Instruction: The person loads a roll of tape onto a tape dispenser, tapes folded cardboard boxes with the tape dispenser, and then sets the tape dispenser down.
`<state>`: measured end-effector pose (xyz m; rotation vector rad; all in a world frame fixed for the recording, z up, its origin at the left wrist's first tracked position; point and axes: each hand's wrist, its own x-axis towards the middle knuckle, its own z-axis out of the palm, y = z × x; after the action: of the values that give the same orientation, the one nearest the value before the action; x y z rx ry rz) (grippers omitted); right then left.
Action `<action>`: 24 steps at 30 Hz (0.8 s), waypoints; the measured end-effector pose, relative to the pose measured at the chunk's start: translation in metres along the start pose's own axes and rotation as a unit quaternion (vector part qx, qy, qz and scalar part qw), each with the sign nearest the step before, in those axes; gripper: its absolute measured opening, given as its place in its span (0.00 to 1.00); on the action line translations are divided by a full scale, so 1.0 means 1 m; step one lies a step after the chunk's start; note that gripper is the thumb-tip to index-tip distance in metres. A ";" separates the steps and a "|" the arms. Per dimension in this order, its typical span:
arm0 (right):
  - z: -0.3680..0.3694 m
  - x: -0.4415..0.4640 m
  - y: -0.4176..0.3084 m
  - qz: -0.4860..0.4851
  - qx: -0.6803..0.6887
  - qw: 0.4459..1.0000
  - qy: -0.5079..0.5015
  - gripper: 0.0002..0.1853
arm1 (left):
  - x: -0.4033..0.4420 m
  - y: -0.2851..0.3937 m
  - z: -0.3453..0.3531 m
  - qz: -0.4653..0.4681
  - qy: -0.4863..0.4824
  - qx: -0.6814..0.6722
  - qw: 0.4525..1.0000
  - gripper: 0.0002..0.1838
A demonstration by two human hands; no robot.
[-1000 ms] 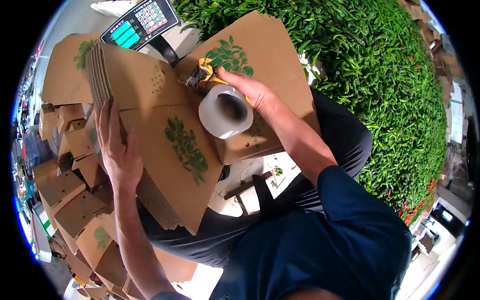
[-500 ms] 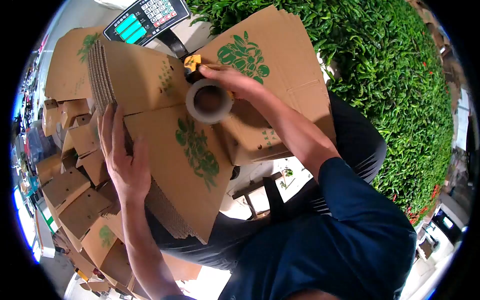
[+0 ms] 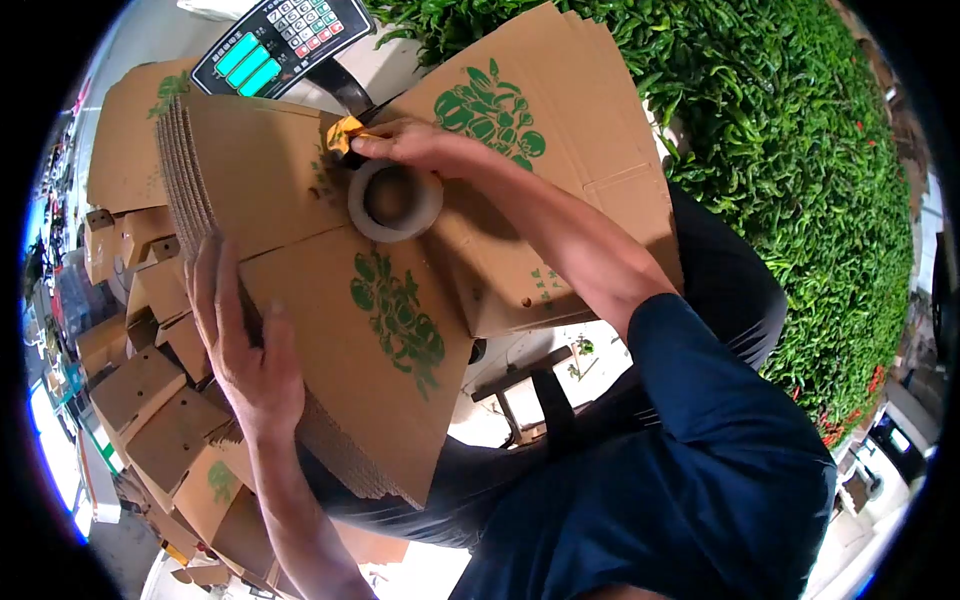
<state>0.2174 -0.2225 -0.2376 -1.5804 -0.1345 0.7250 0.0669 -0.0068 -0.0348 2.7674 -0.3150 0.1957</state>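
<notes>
My right hand (image 3: 405, 145) grips a tape dispenser (image 3: 345, 135) with an orange-yellow head. Its wide roll of tape (image 3: 395, 202) faces me, over the crease between the printed cardboard panels. Along the left edge of the folded stack of cardboard boxes (image 3: 380, 330), my left hand (image 3: 245, 350) has its fingers on the outer side and its thumb toward the face. The stack has several layers, green vegetable prints and panels bent upward, and it rests against my legs. The dispenser's handle is mostly hidden by my right hand.
A scale display with keypad (image 3: 280, 45) stands behind the stack. A large heap of green peppers (image 3: 780, 200) fills the right side. Cardboard boxes (image 3: 150, 400) are piled at the left. Below the stack is a small dark stool-like frame (image 3: 525, 400).
My right hand and the tape dispenser have moved left and slightly up, toward the left upright panel. My left hand stays at the stack's edge, a little lower in view.
</notes>
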 end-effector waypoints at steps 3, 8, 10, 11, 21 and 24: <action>0.004 -0.006 -0.020 -0.026 -0.056 0.998 -0.024 0.40 | 0.001 0.000 0.001 0.000 0.003 0.005 1.000 0.32; -0.012 0.039 -0.018 0.060 -0.240 0.963 -0.103 0.41 | 0.000 -0.002 0.002 0.011 0.009 0.005 1.000 0.33; -0.014 0.039 -0.022 0.058 -0.257 0.959 -0.109 0.41 | 0.000 -0.003 0.003 0.012 0.008 0.004 1.000 0.33; -0.016 0.046 -0.017 0.036 -0.282 0.952 -0.110 0.56 | 0.001 -0.002 0.002 0.016 0.010 0.002 1.000 0.33; 0.036 -0.094 0.038 -0.063 -0.221 0.949 -0.215 0.33 | -0.002 -0.006 0.005 0.002 -0.001 0.006 1.000 0.32; 0.051 -0.152 0.043 0.007 -0.234 0.944 -0.231 0.30 | -0.001 0.000 0.005 -0.005 -0.007 0.003 1.000 0.31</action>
<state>0.0568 -0.2603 -0.2208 -1.8280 -0.6839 1.1268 0.0662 -0.0081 -0.0399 2.7761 -0.3045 0.1761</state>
